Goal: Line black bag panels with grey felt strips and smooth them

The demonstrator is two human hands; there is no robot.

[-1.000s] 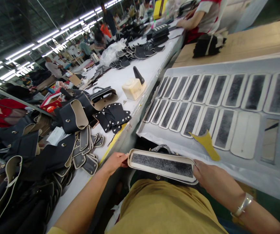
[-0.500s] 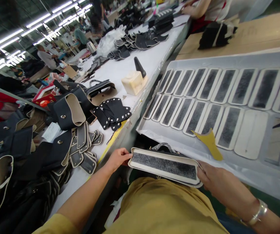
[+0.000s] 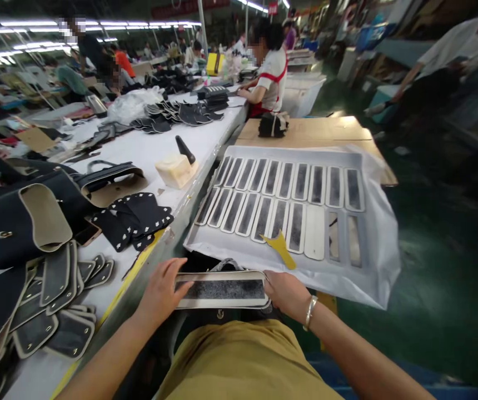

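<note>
In front of my waist is a dark handbag [image 3: 226, 289], with a long cream-edged face carrying a dark speckled strip turned up toward me. Its handle rises at the far side and a small metal clasp hangs at the near side. My left hand [image 3: 162, 291] grips the left end, thumb laid over the face, other fingers at the far edge. At the opposite end my right hand [image 3: 287, 291] is closed around the corner, fingers partly hidden behind it. Just beyond lies a yellow notched piece [image 3: 280, 250] on the grey sheet [image 3: 351, 278].
Two rows of cream-edged panels [image 3: 272, 178] with dark strips cover the grey sheet. On the left table are dark bags [image 3: 9, 216], strap pieces [image 3: 72, 328], studded black pieces [image 3: 133, 216] and a cream block [image 3: 176, 169]. A co-worker [image 3: 270, 78] sits farther back.
The view has swung right and levelled. The handbag now lies level rather than tilted. My left hand has shifted from pinching its end corner to having the thumb across its face.
</note>
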